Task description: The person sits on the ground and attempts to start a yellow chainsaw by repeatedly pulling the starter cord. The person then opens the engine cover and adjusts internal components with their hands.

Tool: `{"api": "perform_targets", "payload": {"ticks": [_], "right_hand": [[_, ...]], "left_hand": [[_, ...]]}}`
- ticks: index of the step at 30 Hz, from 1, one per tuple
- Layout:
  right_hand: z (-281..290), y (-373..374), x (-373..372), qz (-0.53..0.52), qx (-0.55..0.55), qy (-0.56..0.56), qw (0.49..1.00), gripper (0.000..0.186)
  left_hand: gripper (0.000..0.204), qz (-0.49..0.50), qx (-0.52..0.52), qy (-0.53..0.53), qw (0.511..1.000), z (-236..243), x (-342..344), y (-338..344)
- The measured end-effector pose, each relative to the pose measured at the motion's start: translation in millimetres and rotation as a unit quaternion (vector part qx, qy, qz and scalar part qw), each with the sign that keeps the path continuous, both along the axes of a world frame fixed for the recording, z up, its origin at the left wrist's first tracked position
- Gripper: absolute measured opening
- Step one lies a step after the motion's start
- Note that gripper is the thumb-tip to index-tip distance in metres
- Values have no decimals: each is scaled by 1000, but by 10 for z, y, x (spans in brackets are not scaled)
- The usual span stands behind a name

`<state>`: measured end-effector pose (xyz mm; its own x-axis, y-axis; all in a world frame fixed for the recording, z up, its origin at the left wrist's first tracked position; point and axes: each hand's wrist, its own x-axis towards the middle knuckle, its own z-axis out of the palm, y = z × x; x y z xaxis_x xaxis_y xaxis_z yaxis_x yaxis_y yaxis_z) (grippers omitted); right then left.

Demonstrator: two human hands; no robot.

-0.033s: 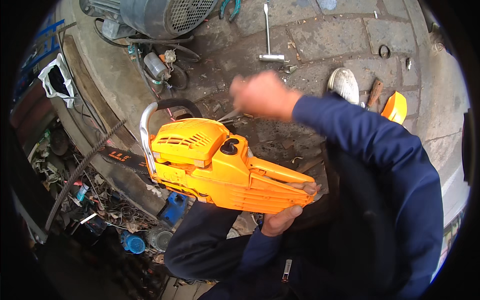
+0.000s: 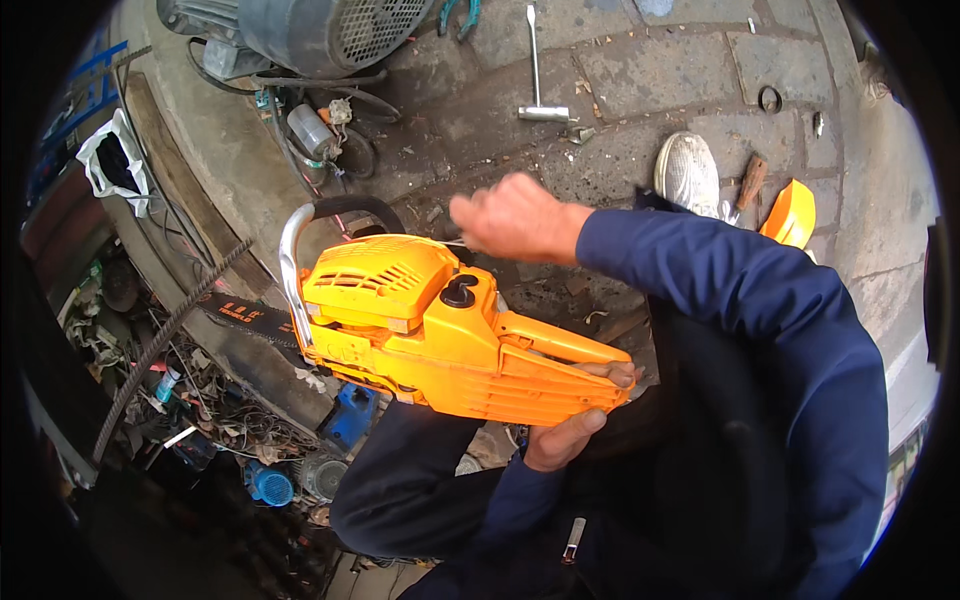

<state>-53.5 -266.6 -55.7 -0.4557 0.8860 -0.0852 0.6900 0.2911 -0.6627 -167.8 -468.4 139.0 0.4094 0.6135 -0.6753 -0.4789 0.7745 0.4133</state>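
Observation:
An orange chainsaw (image 2: 470, 350) lies on its side across my lap, its rear handle towards me and its guide bar (image 2: 250, 318) pointing left. My left hand (image 2: 565, 440) is closed round the rear handle from below, with fingertips showing through the handle opening. Just beyond the saw body, my right hand (image 2: 520, 218) is curled into a fist. A thin pale piece shows between that fist and the saw; what the fist holds is hidden. The silver and black front handle (image 2: 292, 265) arches at the saw's left end.
A grey motor (image 2: 340, 30) stands at the far left. On the paving lie a T-shaped wrench (image 2: 543, 113), a black ring (image 2: 769, 100), a wooden-handled tool (image 2: 752, 182) and an orange cover (image 2: 792, 214) near my shoe (image 2: 688, 170). A twisted steel rod (image 2: 165, 335) crosses the scrap on the left.
My right fist has shifted slightly towards the saw, and less of the pale piece shows beside it. The left hand and the chainsaw have stayed in place.

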Motion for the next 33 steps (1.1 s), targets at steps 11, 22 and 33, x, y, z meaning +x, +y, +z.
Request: {"api": "perform_targets", "payload": {"ticks": [11,22,33], "right_hand": [[-558,391,3630,-475,-43,-139,868,35],[-28,270,191,-38,-137,-1,990,30],[-491,723,2518,-344,-32,-185,920,33]], "left_hand": [[48,-41,38,-18,998,-23,-119,-56],[47,12,12,-10,1000,-35,-9,-33],[49,-17,27,-17,999,27,-80,-39]]}}
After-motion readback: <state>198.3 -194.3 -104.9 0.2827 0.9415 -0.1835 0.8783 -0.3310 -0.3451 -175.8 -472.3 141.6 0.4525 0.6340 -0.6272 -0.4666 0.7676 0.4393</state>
